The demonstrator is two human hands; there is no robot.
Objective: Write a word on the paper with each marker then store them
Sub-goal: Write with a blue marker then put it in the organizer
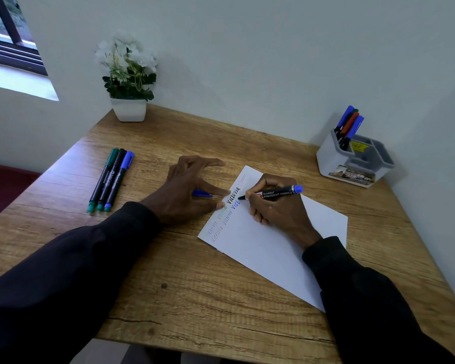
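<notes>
The right hand (276,206) pinches a black marker (276,192) with a blue end between thumb and curled fingers. It holds the marker low and nearly flat, with the tip touching the paper (273,248) just left of the knuckles. At the tip sits a half-written blue word (only the first few letters). Above it is a bold black "Victoria", and fainter copies run down the sheet's near edge toward the wrist.

The left hand (189,190) is spread, fingers straight and fanned. Its forefinger and thumb tips rest on the paper's left edge, and the other fingers reach out over the wooden surface (168,285). A blue cap (202,193) shows in the gap between thumb and forefinger; I cannot tell whether it is held or simply lies there.

Well left of that hand, three markers (111,179) lie side by side, touching, with capped ends pointing away. Beyond the right hand, in the far corner, a grey-and-white holder (352,164) has stored markers (348,124) standing in its back compartment. Far beyond the left hand stands a potted plant (128,74) with white flowers.
</notes>
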